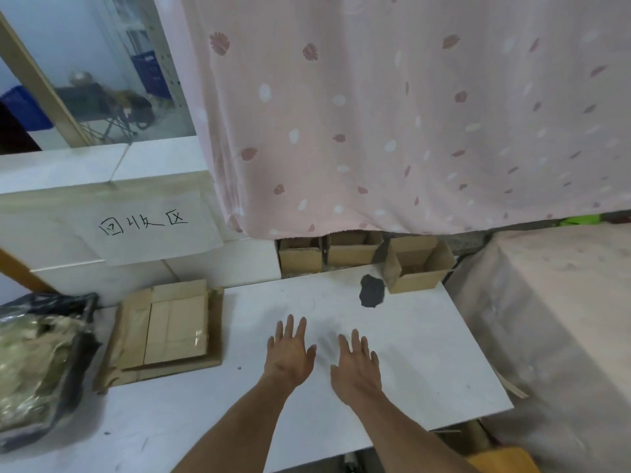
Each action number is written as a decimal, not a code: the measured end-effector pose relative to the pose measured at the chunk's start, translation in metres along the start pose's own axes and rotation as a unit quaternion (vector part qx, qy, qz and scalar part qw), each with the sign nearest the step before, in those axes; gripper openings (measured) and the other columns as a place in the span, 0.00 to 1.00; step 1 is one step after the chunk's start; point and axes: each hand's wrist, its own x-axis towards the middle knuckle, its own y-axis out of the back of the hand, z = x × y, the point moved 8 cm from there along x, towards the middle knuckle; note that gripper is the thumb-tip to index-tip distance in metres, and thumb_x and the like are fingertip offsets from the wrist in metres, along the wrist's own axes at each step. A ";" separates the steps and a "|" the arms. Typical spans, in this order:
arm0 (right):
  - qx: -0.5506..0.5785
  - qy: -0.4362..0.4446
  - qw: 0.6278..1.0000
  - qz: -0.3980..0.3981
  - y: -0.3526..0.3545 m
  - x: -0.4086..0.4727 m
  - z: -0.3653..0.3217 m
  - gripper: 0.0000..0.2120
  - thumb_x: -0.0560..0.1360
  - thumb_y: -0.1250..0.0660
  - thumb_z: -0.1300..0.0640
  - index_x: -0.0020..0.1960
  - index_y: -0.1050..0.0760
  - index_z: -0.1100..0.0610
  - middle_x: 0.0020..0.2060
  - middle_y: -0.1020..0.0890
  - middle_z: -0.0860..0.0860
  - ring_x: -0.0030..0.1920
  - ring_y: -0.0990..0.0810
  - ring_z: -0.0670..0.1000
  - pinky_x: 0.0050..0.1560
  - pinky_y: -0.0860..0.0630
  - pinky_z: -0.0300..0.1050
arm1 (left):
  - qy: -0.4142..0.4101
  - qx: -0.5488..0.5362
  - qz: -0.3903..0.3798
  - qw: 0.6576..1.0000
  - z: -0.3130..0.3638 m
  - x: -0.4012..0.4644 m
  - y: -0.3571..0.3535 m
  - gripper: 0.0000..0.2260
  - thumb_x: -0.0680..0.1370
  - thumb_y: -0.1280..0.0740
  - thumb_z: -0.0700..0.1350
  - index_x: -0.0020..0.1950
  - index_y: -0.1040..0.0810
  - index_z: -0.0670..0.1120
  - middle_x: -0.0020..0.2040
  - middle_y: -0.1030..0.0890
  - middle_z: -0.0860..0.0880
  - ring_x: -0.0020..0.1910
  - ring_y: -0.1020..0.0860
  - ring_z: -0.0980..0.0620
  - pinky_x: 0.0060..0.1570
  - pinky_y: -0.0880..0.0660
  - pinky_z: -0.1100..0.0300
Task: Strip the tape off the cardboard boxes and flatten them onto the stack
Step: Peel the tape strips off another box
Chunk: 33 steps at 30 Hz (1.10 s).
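Both hands are held over the white desk (426,353), side by side and slightly apart, palms down. The left hand (290,353) and the right hand (356,365) are spread with straight fingers, and nothing is held in either; whether the surface is touched cannot be told.

The stack of flattened cardboard (170,327) is seen at the left edge of the desk, well apart from the hands. An open cardboard box (418,268) stands upright on the far right corner of the desk, just beside a dark patch (371,291) on the surface. Two more boxes (327,256) are set at the far edge, partly hidden under a pink patterned curtain (392,114).

A black bag (41,363) of crumpled material lies at the near left. A paper sign (143,227) with handwritten characters is fixed to the white wall beyond the stack.
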 end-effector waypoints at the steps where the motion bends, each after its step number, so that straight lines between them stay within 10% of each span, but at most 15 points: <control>1: 0.003 0.002 1.000 0.001 -0.001 0.007 0.003 0.33 0.82 0.41 0.49 0.80 0.54 0.52 0.80 0.56 0.56 0.80 0.55 0.59 0.77 0.50 0.56 | -0.001 -0.001 0.002 1.000 0.002 0.011 0.004 0.30 0.84 0.50 0.59 0.81 0.58 0.50 0.82 0.58 0.46 0.80 0.57 0.42 0.77 0.50 0.46; 16: 0.027 0.022 0.999 -0.011 0.009 0.112 0.066 0.30 0.82 0.45 0.47 0.80 0.53 0.51 0.80 0.55 0.55 0.80 0.56 0.59 0.77 0.53 0.57 | 0.037 -0.025 0.086 0.995 0.020 0.170 0.069 0.35 0.82 0.40 0.56 0.81 0.55 0.44 0.81 0.53 0.44 0.80 0.56 0.42 0.76 0.45 0.43; 25: 0.004 0.001 1.000 -0.005 0.020 0.152 0.114 0.31 0.83 0.45 0.46 0.80 0.54 0.52 0.80 0.56 0.55 0.79 0.58 0.59 0.77 0.53 0.57 | 0.057 0.084 0.140 0.985 0.028 0.224 0.095 0.24 0.78 0.36 0.43 0.73 0.34 0.47 0.72 0.31 0.43 0.75 0.39 0.41 0.75 0.48 0.44; 33: 0.022 0.021 1.000 -0.007 0.009 0.147 0.092 0.31 0.82 0.43 0.47 0.80 0.51 0.52 0.80 0.55 0.56 0.79 0.57 0.60 0.77 0.52 0.58 | 0.016 0.151 0.174 0.973 0.038 0.190 0.087 0.12 0.75 0.34 0.37 0.56 0.17 0.45 0.74 0.30 0.49 0.76 0.43 0.39 0.76 0.50 0.45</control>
